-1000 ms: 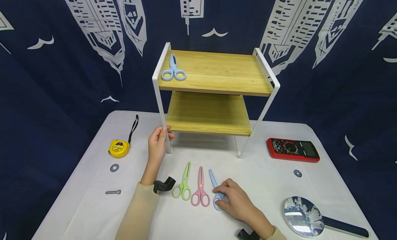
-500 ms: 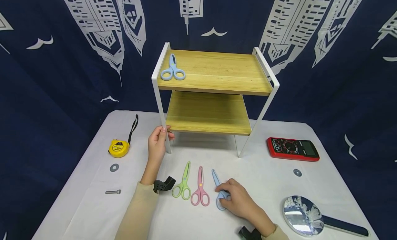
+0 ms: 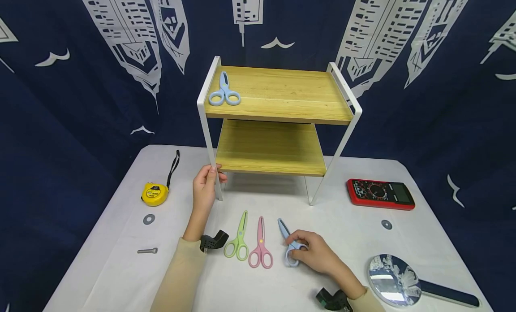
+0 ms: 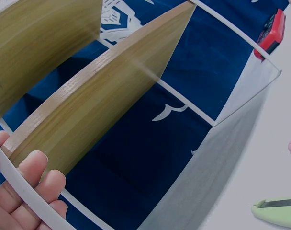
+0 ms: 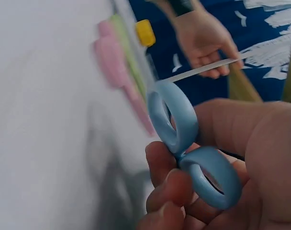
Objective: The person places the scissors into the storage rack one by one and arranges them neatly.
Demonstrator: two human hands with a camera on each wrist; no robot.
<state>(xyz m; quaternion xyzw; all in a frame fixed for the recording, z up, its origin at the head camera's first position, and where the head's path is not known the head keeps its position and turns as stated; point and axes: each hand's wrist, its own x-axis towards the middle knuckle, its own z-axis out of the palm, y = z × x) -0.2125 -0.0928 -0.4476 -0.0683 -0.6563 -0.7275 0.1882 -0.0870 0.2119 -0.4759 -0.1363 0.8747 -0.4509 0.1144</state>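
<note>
- Since a second ago my right hand (image 3: 316, 254) has curled round the blue scissors' (image 3: 291, 244) handle rings and tipped them up off the worktop (image 3: 354, 240).
- Shelf rack (image 3: 278, 119): my left hand (image 3: 203, 188) grips its front-left leg.
- Scissors' long axis runs front to back, tip pointing away, slightly left.
- The right wrist view blurs the pink scissors (image 3: 260, 244) and green scissors (image 3: 238, 238) alongside.

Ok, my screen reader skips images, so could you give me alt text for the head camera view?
A person's right hand pinches the handles of blue scissors on a white table, beside pink scissors and green scissors. The left hand grips a front leg of a two-tier wooden shelf, whose top tier holds another pair of blue scissors.
</note>
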